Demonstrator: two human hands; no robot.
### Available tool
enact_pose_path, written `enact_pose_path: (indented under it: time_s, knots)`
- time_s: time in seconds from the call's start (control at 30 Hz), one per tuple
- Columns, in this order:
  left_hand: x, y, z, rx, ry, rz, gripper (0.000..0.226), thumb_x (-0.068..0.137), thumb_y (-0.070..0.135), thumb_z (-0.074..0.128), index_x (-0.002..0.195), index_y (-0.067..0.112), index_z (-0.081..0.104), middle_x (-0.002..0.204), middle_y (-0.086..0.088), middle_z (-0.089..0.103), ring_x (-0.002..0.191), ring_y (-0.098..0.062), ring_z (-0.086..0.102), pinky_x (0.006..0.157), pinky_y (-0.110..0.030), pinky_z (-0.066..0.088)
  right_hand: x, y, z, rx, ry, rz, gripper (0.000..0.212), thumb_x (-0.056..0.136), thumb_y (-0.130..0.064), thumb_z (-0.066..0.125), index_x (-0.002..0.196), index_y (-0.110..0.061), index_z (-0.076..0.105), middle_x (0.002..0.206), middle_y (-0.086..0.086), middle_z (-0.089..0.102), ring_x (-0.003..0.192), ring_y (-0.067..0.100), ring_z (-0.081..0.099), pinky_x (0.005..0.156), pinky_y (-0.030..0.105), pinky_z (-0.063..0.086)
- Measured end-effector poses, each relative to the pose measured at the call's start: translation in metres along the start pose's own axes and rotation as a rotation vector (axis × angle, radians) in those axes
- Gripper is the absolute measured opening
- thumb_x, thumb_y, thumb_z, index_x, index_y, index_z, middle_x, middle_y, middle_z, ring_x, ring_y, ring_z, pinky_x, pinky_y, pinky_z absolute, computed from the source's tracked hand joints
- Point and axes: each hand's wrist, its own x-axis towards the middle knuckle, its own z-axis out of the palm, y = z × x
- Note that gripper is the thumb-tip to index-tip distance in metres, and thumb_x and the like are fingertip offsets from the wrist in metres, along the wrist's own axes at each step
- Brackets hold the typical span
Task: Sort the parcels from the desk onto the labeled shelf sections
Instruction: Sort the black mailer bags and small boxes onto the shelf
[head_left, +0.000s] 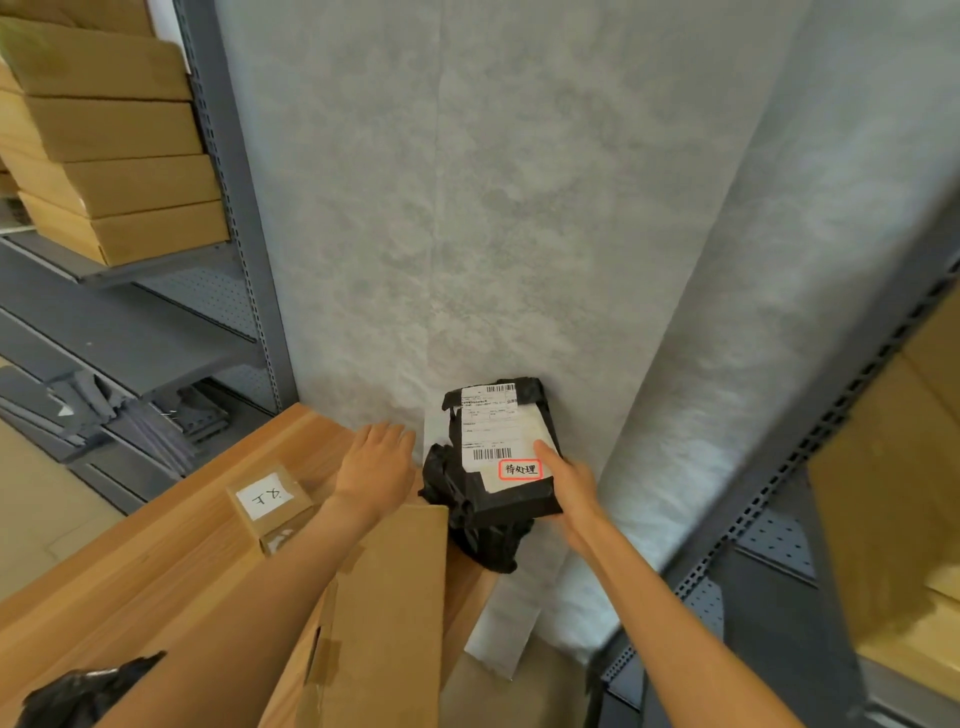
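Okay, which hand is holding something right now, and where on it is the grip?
The right hand holds the black parcel at its lower right edge, thumb on the white label. The left hand is open and holds nothing.

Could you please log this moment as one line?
right hand grips black parcel | left hand open over desk

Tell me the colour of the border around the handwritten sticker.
Red, on the black plastic parcel's handwritten sticker; head view.

Parcel label (491, 426) print — probably too small.
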Motion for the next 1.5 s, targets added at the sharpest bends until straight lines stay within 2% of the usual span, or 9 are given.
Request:
enact_pose_path:
  time_s: [0.37,0.5,0.77,0.97,1.13,1.27,1.33,1.4,1.5]
  knots:
    - [-0.050,0.060,-0.032,-0.012,0.029,0.076,0.044,0.095,0.024,0.043,0.137,0.010,0.041,0.137,-0.007,0.047,0.129,-0.026,0.039,0.111,-0.032,0.025,-0.073,0.012,-0.065,0.061,0.093,-0.057,0.024,0.092,-0.034,0.062,0.098,-0.011,0.067,0.098,0.011,0.072,0.090,0.025,0.069,0.081,0.038,0.057]
    - [-0.091,0.092,-0.046,-0.059,-0.020,0.082,0.054,0.098,0.028,0.042,0.147,0.010,0.029,0.149,-0.007,0.035,0.138,-0.024,0.030,0.113,-0.031,0.022,-0.121,0.028,-0.094,0.086,0.118,-0.052,0.035,0.090,-0.037,0.063,0.109,-0.008,0.066,0.099,0.010,0.073,0.093,0.026,0.068,0.089,0.048,0.054]
    - [-0.186,0.150,-0.079,-0.104,0.000,0.166,0.057,0.099,0.028,0.044,0.149,0.007,0.025,0.151,-0.009,0.033,0.140,-0.025,0.028,0.111,-0.031,0.027,-0.237,0.058,-0.146,0.166,0.128,-0.072,0.027,0.091,-0.032,0.063,0.106,-0.010,0.067,0.097,0.010,0.074,0.089,0.026,0.070,0.087,0.046,0.056]
    - [-0.239,0.202,-0.099,-0.140,0.003,0.264,0.049,0.093,0.019,0.054,0.138,0.000,0.043,0.136,-0.016,0.050,0.127,-0.032,0.045,0.107,-0.035,0.034,-0.324,0.072,-0.199,0.187,0.221,-0.086,0.025,0.090,-0.033,0.063,0.102,-0.011,0.067,0.096,0.010,0.074,0.090,0.027,0.070,0.085,0.048,0.056]
    - [-0.252,0.262,-0.132,-0.206,0.050,0.426,0.030,0.077,0.002,0.068,0.106,-0.006,0.064,0.103,-0.022,0.065,0.097,-0.040,0.062,0.081,-0.044,0.052,-0.393,0.056,-0.262,0.219,0.362,-0.151,0.033,0.090,-0.036,0.063,0.107,-0.008,0.068,0.094,0.009,0.075,0.092,0.026,0.070,0.088,0.044,0.056]
    - [-0.263,0.335,-0.166,-0.275,0.099,0.560,0.045,0.089,0.013,0.058,0.130,-0.002,0.051,0.128,-0.019,0.056,0.119,-0.036,0.051,0.095,-0.041,0.043,-0.447,0.049,-0.320,0.248,0.521,-0.217,0.030,0.092,-0.035,0.061,0.103,-0.008,0.068,0.095,0.009,0.074,0.086,0.021,0.070,0.075,0.034,0.057]
    - [-0.273,0.373,-0.180,-0.284,0.105,0.630,0.052,0.094,0.020,0.052,0.141,0.001,0.039,0.142,-0.014,0.045,0.130,-0.031,0.041,0.104,-0.036,0.035,-0.472,0.051,-0.348,0.286,0.611,-0.234,0.031,0.093,-0.034,0.061,0.105,-0.006,0.068,0.097,0.010,0.073,0.089,0.023,0.070,0.082,0.038,0.057]
    - [-0.284,0.408,-0.190,-0.293,0.118,0.702,0.055,0.097,0.025,0.048,0.145,0.005,0.032,0.147,-0.009,0.039,0.136,-0.026,0.035,0.109,-0.032,0.029,-0.497,0.055,-0.374,0.308,0.691,-0.243,0.035,0.092,-0.035,0.061,0.108,-0.004,0.067,0.099,0.011,0.073,0.093,0.027,0.070,0.089,0.044,0.055]
    - [-0.299,0.457,-0.203,-0.327,0.122,0.816,0.056,0.098,0.027,0.047,0.147,0.007,0.030,0.149,-0.008,0.037,0.138,-0.023,0.032,0.112,-0.030,0.026,-0.538,0.063,-0.409,0.367,0.791,-0.256,0.034,0.092,-0.034,0.061,0.108,-0.004,0.067,0.097,0.012,0.073,0.089,0.027,0.070,0.079,0.041,0.058]
